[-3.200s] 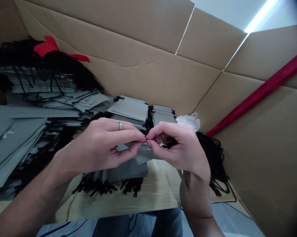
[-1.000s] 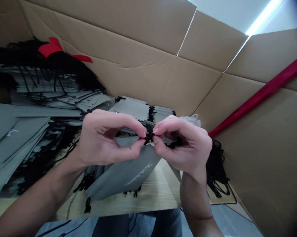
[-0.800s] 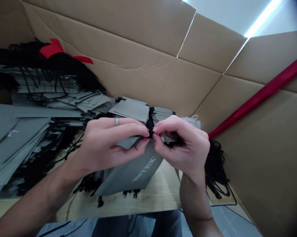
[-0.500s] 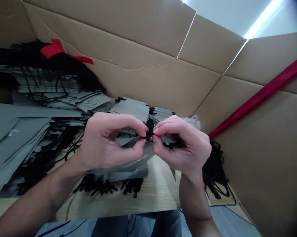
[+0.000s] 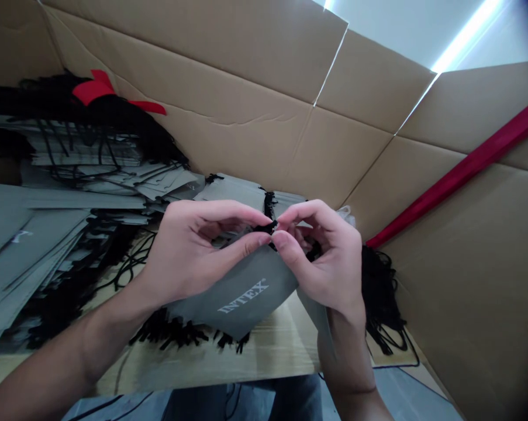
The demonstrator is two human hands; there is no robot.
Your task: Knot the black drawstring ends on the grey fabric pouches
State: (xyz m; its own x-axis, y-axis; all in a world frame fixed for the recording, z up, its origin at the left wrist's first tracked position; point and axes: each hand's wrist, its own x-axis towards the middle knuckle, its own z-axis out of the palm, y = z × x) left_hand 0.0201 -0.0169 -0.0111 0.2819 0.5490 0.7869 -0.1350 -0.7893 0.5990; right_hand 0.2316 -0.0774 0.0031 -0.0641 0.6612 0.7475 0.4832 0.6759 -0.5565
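Between my two hands, above the table, hangs a grey bag [image 5: 250, 295] with white "INTEX" lettering and a black cord [image 5: 268, 228] at its upper edge. My left hand [image 5: 202, 248] pinches the cord between thumb and forefinger. Close against it, my right hand [image 5: 323, 251] also pinches the cord with thumb and forefinger, its other fingers curled in behind. Part of the cord is hidden under the fingertips. Below the bag, black cord ends [image 5: 171, 330] stick out from a pile on the table.
Stacks of grey bags [image 5: 48, 245] fill the left side. A heap of black cords [image 5: 114, 117] with a red strip [image 5: 95, 88] lies behind them. More black cords [image 5: 382, 298] lie at the right. Cardboard walls [image 5: 246, 76] enclose the wooden table [image 5: 202, 368].
Both hands have shifted slightly and turned at the fingertips. The grey bag has swung to face me, showing its lettering. The right hand has moved a little left.
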